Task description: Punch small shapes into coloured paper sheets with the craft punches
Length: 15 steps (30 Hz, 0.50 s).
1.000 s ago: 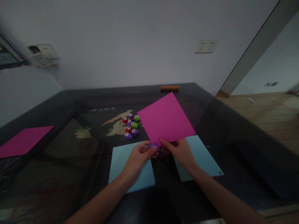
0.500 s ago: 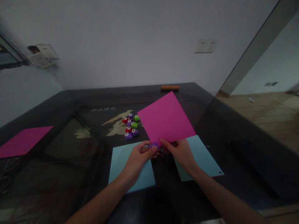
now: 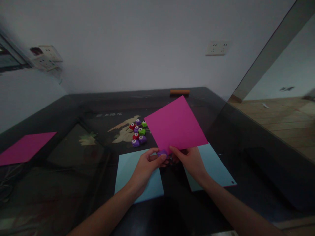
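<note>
Clock positions run from the two hands, twelve pointing to the wall. Nearest, at eight o'clock, a smooth pale-blue sheet [image 3: 125,170] lies flat, partly under the left hand [image 3: 144,167]. At four, the right hand [image 3: 194,164] is over a second blue sheet [image 3: 214,164], which shows a reddish lower edge and one small dark mark at its near corner. The left fingers are closed round a small purple piece [image 3: 161,153]; the right fingers pinch a square pink sheet [image 3: 177,124] by its near edge, and that sheet angles away towards one o'clock. Its near corner meets the purple piece; whether it sits inside is hidden.

At nine lies another pink sheet [image 3: 28,147]. At ten to eleven, eight rounded plastic-looking pieces [image 3: 142,131], purple, red and green, bear white discs with dark dots, like eyes. Beyond them, pale Chinese characters [image 3: 109,114] mark the dark, glossy tabletop [image 3: 174,200]; the second looks like 上, the rest blurred. Farthest, past twelve, sits a brown cylinder [image 3: 179,92].
</note>
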{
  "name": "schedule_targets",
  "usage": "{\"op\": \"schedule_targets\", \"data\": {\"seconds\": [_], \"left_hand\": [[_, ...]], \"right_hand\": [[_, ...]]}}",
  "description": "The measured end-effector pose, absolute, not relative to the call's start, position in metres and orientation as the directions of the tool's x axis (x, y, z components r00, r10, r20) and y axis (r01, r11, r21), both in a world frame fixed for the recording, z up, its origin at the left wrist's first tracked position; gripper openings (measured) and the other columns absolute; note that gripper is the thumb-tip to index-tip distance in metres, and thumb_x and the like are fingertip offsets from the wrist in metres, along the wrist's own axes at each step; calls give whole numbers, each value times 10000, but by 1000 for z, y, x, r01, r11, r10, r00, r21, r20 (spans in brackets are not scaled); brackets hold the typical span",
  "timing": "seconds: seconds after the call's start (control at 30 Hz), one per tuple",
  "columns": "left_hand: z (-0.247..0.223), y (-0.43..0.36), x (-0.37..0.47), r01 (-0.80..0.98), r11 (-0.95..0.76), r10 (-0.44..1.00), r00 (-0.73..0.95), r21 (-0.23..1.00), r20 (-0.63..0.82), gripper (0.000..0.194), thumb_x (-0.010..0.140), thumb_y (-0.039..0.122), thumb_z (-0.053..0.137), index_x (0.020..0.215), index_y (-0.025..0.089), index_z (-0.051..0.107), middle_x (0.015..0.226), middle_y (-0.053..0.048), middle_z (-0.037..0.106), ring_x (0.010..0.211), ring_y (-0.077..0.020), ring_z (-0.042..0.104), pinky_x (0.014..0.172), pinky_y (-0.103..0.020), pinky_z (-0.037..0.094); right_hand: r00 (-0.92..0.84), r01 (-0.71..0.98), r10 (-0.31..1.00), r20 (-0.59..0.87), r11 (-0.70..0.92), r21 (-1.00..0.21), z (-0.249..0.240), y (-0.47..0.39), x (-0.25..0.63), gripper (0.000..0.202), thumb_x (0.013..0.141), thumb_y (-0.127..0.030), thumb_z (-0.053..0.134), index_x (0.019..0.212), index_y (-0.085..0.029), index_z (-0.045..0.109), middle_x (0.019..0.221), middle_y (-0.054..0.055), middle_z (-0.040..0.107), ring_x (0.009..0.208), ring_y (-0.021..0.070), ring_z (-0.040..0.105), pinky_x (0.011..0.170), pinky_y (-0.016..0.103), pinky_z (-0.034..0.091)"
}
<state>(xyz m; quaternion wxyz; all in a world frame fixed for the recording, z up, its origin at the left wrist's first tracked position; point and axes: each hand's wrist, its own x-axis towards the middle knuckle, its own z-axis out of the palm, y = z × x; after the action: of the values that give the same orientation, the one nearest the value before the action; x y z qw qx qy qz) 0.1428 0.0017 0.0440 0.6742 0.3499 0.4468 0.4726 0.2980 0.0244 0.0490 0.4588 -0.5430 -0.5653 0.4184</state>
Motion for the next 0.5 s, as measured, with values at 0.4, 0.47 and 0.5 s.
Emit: {"op": "schedule_targets", "data": {"seconds": [0.4,0.47,0.5], "left_hand": [[41,0,143,-316,313,949,153,896,-277,397,656,298,791,958,122,604,753,-43,723,671,-130,658,690,-244,510],[41,1,144,-321,309,950,153,895,-273,392,651,298,794,949,125,606,750,-41,724,667,-130,658,685,-244,509],[41,1,144,-323,308,950,151,895,-273,391,650,300,795,946,127,607,749,-40,724,665,-131,658,682,-244,508]], "right_hand": [[-15,209,1000,27,29,-977,50,25,298,305,735,-386,634,538,-154,617,467,38,622,414,146,579,429,236,451],[-10,200,1000,18,19,-980,51,25,298,302,732,-381,636,533,-155,613,461,33,616,411,143,576,427,235,449],[-12,195,1000,14,16,-981,51,25,298,305,731,-381,635,528,-156,609,458,32,614,411,142,576,427,235,450]]}}
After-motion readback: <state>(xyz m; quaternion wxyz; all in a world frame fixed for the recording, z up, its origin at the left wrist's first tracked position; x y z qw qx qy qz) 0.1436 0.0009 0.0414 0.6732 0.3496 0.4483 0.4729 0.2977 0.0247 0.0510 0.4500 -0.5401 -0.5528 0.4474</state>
